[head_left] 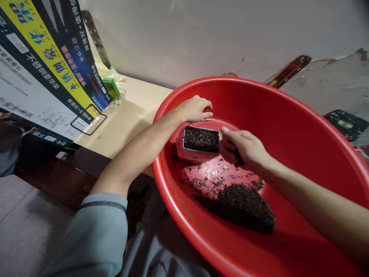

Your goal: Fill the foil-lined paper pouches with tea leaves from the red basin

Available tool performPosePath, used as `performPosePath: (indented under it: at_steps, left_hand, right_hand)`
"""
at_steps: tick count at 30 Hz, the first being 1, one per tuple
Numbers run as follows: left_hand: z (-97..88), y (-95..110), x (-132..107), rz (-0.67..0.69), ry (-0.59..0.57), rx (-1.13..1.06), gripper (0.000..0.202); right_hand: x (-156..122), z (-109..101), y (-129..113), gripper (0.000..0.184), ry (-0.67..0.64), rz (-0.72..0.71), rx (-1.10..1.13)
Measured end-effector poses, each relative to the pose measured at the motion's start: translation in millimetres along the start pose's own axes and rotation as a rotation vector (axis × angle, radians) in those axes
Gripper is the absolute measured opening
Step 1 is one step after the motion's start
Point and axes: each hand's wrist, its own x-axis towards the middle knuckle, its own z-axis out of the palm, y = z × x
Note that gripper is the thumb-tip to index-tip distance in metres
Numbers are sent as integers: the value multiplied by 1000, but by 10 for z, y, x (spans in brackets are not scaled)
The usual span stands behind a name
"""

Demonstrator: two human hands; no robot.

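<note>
Red round plastic tub [288, 127] walls surrounded a clear rectangular box [197, 154] of dark loose flakes [201, 138]; the left hand [198, 109], fingers loosely parted, was beside it, the right hand [241, 148] curled at its end, grip unclear.

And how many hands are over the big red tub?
2. The left hand is near the far-left rim of the red tub; the right hand is at one end of the small container of dark bits.
</note>
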Motion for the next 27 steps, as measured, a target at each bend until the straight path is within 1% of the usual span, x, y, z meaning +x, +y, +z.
performPosePath:
  at_steps: [3, 5, 8, 10, 13, 15, 18, 22, 25, 27]
  left_hand:
    - [5, 9, -12, -2, 6, 14, 39]
    - [8, 9, -20, -1, 9, 28, 37]
    - [-3, 3, -33, -3, 7, 32, 36]
    - [-18, 2, -38, -10, 5, 27, 35]
    - [-35, 4, -36, -32, -7, 13, 35]
    - [-31, 5, -28, -42, -12, 4, 35]
    - [-6, -4, -15, -27, -3, 8, 36]
    - [2, 4, -18, -12, 5, 15, 37]
    - [-45, 100, -74, 4, 9, 27, 39]
    - [-74, 226, -158, 32, 5, 45, 39]
  right_hand:
    - [269, 24, -7, 70, 184, -219, 9]
    - [434, 81, 43, 70, 291, -317, 6]
    - [582, 180, 112, 67, 369, -421, -46]
    - [604, 223, 128, 62, 368, -463, -92]
    - [564, 222, 116, 58, 316, -483, -150]
    - [511, 189, 105, 56, 274, -486, -214]
    - [412, 125, 90, 52, 244, -473, -312]
    - [222, 27, 42, 43, 191, -435, -394]
    - [7, -102, 5, 35, 133, -435, -516]
    - [-153, -236, 24, 31, 155, -444, -627]
